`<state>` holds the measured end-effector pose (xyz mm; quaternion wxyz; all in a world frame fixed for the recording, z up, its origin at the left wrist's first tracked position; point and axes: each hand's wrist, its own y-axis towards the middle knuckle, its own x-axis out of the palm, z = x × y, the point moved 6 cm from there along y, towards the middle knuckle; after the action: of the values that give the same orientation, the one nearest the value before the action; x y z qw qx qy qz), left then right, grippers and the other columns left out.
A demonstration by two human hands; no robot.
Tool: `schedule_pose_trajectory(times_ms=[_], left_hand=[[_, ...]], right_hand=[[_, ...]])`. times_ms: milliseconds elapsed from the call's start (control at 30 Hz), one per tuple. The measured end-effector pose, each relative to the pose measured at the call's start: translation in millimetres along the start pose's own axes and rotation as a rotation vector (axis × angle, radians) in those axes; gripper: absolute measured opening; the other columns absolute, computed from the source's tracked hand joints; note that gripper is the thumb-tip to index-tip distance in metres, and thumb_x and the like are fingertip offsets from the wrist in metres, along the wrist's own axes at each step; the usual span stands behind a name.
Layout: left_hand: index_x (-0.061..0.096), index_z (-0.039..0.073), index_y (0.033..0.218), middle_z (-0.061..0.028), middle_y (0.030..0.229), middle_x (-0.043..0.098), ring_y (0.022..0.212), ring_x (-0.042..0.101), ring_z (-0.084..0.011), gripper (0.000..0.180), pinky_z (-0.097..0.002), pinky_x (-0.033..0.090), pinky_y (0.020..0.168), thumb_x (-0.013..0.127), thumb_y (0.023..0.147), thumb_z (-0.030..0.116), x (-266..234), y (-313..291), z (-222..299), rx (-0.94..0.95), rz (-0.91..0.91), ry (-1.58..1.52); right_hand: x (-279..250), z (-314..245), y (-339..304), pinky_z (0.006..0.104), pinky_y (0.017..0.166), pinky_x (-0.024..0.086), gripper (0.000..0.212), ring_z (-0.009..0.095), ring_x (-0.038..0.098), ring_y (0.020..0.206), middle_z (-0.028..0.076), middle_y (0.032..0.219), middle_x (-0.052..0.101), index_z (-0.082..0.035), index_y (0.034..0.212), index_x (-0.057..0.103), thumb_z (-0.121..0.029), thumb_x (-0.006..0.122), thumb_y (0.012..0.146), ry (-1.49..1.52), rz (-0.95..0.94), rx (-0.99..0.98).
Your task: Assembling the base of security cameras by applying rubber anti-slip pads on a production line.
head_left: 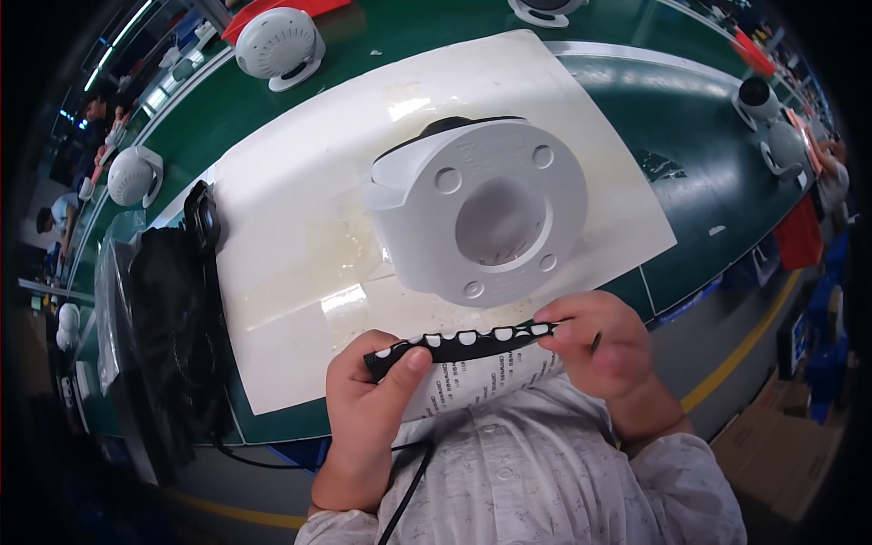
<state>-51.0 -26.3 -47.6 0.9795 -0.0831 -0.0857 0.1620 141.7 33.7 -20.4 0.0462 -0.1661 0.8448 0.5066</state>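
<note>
A black strip with a row of white round spots [495, 342] is stretched level between my hands, just below the white appliance. Its left end is pinched between the thumb and fingers of my left hand [368, 381]. At the other end, the closed fingertips of my right hand [604, 343] grip the strip. A small dark piece shows by those right fingers; I cannot tell its kind. Beyond the strip, the white appliance [395, 236] lies tipped with its round base facing me. That base has a large central hollow and several small round recesses.
A white sheet [272, 300] covers part of the green bench [627, 100]. Printed white paper [481, 383] lies under the strip against my front. Black bagged items [173, 309] are heaped at left. A white fan-like unit [280, 45] stands at the back; people work farther off.
</note>
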Motion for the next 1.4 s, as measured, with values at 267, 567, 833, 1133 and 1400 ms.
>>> schedule_pose_trajectory(times_ms=[267,567,833,1133,1400], left_hand=[[0.053,0.0,0.072,0.003,0.064,0.051,0.058,0.041,-0.0016,0.014,-0.016,0.033,0.051,0.062,0.077,0.008,12.3,-3.7,7.6,0.083,0.006,0.032],[0.053,-0.001,0.073,0.0013,0.065,0.053,0.059,0.043,-0.0022,0.011,-0.0159,0.034,0.051,0.063,0.076,0.005,18.6,-8.1,14.1,0.177,0.009,0.054],[0.053,0.0,0.072,0.0008,0.064,0.054,0.058,0.044,-0.0027,0.011,-0.0164,0.034,0.051,0.064,0.074,0.004,20.2,-11.6,15.4,0.212,-0.054,0.017],[0.053,0.001,0.071,0.0023,0.063,0.052,0.058,0.042,-0.0024,0.018,-0.0165,0.034,0.051,0.064,0.076,0.014,20.8,-3.0,3.4,-0.002,-0.041,-0.083],[0.057,-0.001,0.077,-0.0015,0.067,0.055,0.061,0.048,-0.0053,0.01,-0.0178,0.037,0.054,0.064,0.074,0.005,17.0,-8.5,23.4,0.329,0.087,0.14]], right_hand=[[-10.6,-19.1,24.0,0.0406,0.073,0.043,0.045,0.023,0.056,0.081,0.003,0.086,0.055,-0.019,0.101,0.044,0.0,0.066,0.066,-0.049,-0.123,0.135],[-3.8,-9.0,10.6,0.0364,0.069,0.043,0.058,0.024,0.053,0.078,0.008,0.094,0.051,-0.013,0.108,0.042,0.008,0.068,0.06,0.141,-0.085,0.13],[1.0,-6.2,12.8,0.0306,0.06,0.047,0.087,0.022,0.052,0.068,0.011,0.095,0.038,-0.015,0.128,0.018,0.017,0.062,0.06,0.072,-0.247,0.029],[-2.0,-11.1,19.2,0.031,0.058,0.041,0.049,0.021,0.051,0.07,0.007,0.089,0.047,-0.025,0.12,0.033,-0.017,0.058,0.079,0.241,-0.353,0.144],[-6.4,-7.7,52.1,0.0271,0.047,0.031,0.014,0.014,0.047,0.053,-0.005,0.055,0.039,-0.014,0.061,0.05,-0.013,0.063,0.067,0.234,-0.82,0.207]])
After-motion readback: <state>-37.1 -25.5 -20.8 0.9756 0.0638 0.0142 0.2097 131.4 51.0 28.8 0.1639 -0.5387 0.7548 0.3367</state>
